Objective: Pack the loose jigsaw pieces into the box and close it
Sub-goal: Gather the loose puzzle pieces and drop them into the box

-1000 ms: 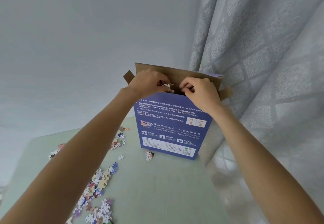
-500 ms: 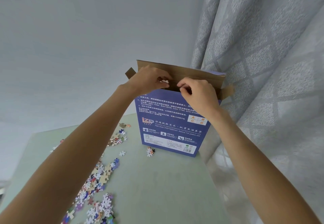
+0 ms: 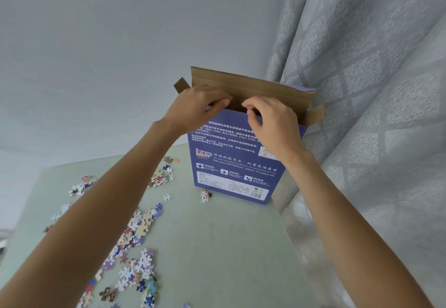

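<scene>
A tall blue jigsaw box (image 3: 231, 165) stands upright at the far end of the pale green table (image 3: 217, 247). Its brown lid flap (image 3: 243, 85) stands up and the top is open. My left hand (image 3: 195, 107) hovers over the left part of the opening, fingers stretched toward the middle, with no piece visible in it. My right hand (image 3: 272, 119) is at the front rim, fingertips curled and pinched together; whether they hold anything is hidden. Loose jigsaw pieces (image 3: 137, 233) lie scattered on the table's left side, partly under my left forearm.
A grey patterned curtain (image 3: 362, 114) hangs directly right of and behind the box. Small side flaps stick out at the box's left (image 3: 181, 85) and right (image 3: 316, 114). A couple of pieces (image 3: 205, 195) lie at the box's foot. A plain wall is behind.
The white pieces that showed at my left fingertips are no longer visible. Both hands stay at the box opening, and the view has tilted slightly.
</scene>
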`<action>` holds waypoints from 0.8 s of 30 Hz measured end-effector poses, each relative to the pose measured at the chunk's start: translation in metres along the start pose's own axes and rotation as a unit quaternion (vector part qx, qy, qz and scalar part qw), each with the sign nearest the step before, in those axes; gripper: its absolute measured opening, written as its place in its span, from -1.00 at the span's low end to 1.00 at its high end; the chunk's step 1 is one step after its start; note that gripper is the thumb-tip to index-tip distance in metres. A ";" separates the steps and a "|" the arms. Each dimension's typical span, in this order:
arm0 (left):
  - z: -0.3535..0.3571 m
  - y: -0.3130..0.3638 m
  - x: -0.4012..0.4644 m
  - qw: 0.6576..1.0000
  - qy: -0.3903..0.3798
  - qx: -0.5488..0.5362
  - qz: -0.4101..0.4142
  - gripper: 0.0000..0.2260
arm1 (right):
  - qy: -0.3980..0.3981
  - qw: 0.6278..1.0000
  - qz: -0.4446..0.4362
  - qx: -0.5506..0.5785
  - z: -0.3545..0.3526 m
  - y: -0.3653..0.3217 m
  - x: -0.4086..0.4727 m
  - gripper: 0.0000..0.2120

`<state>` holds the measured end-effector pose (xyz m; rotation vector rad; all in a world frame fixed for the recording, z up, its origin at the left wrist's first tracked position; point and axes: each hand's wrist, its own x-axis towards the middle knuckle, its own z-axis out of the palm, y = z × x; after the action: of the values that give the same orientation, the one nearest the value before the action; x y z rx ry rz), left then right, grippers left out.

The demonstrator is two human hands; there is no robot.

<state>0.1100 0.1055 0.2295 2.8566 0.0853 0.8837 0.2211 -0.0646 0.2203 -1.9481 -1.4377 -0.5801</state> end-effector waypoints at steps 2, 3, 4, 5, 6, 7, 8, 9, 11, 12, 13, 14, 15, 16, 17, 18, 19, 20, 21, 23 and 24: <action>-0.003 0.004 -0.024 0.995 0.087 0.032 0.018 -0.80 | 0.046 0.997 -0.061 0.017 0.003 -0.010 -0.012 -0.83; -0.003 0.006 -0.039 0.992 0.122 0.036 0.014 -0.81 | 0.056 0.994 -0.085 0.029 0.007 -0.014 -0.019 -0.82; -0.003 0.008 -0.059 0.990 0.138 0.033 -0.001 -0.80 | 0.051 0.993 -0.101 0.045 0.015 -0.020 -0.031 -0.82; -0.001 0.009 -0.078 0.990 0.141 0.024 -0.021 -0.78 | 0.037 0.992 -0.110 0.058 0.024 -0.024 -0.043 -0.82; 0.003 0.010 -0.099 0.990 0.130 0.013 -0.051 -0.77 | 0.012 0.991 -0.114 0.071 0.036 -0.028 -0.057 -0.82; 0.008 0.008 -0.122 0.990 0.109 0.002 -0.095 -0.77 | -0.020 0.990 -0.113 0.086 0.050 -0.031 -0.071 -0.82; 0.014 0.005 -0.148 0.986 0.082 -0.007 -0.148 -0.78 | -0.059 0.987 -0.106 0.102 0.070 -0.034 -0.087 -0.82; 0.021 0.002 -0.173 0.978 0.052 -0.014 -0.202 -0.78 | -0.099 0.985 -0.090 0.111 0.087 -0.036 -0.102 -0.82; 0.036 -0.003 -0.223 0.954 -0.019 -0.018 -0.300 -0.78 | -0.185 0.975 -0.043 0.118 0.121 -0.036 -0.129 -0.79; 0.044 -0.005 -0.250 0.937 -0.058 -0.015 -0.345 -0.79 | -0.231 0.965 -0.024 0.122 0.141 -0.035 -0.140 -0.77; 0.051 -0.006 -0.276 0.916 -0.092 -0.016 -0.389 -0.78 | -0.278 0.953 -0.006 0.122 0.160 -0.034 -0.150 -0.75; 0.056 -0.005 -0.301 0.895 -0.119 -0.020 -0.429 -0.75 | -0.323 0.939 0.012 0.114 0.177 -0.031 -0.159 -0.73; 0.061 -0.002 -0.323 0.873 -0.145 -0.023 -0.465 -0.72 | -0.366 0.925 0.034 0.097 0.191 -0.028 -0.166 -0.69; 0.065 0.001 -0.342 0.851 -0.172 -0.023 -0.495 -0.68 | -0.400 0.912 0.053 0.077 0.204 -0.025 -0.172 -0.66; 0.068 0.005 -0.361 0.830 -0.199 -0.024 -0.521 -0.63 | -0.427 0.900 0.069 0.060 0.217 -0.022 -0.177 -0.62; 0.071 0.009 -0.376 0.813 -0.218 -0.026 -0.539 -0.59 | -0.444 0.891 0.079 0.049 0.228 -0.019 -0.180 -0.60; 0.072 0.014 -0.390 0.801 -0.228 -0.026 -0.553 -0.55 | -0.454 0.886 0.083 0.040 0.239 -0.019 -0.183 -0.59; 0.074 0.018 -0.400 0.794 -0.229 -0.024 -0.562 -0.52 | -0.458 0.884 0.085 0.029 0.246 -0.017 -0.184 -0.58; 0.075 0.023 -0.411 0.787 -0.225 -0.020 -0.573 -0.50 | -0.462 0.883 0.086 0.016 0.255 -0.020 -0.187 -0.57; 0.077 0.031 -0.423 0.783 -0.229 -0.013 -0.578 -0.48 | -0.449 0.889 0.087 -0.021 0.264 -0.024 -0.192 -0.57; 0.077 0.034 -0.427 0.781 -0.240 -0.011 -0.577 -0.49 | -0.437 0.895 0.087 -0.032 0.267 -0.029 -0.195 -0.57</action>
<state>-0.1984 0.0201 -0.0661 2.1749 1.5015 -0.1146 0.1278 0.0014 -0.0916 -2.5014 -1.7052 0.4181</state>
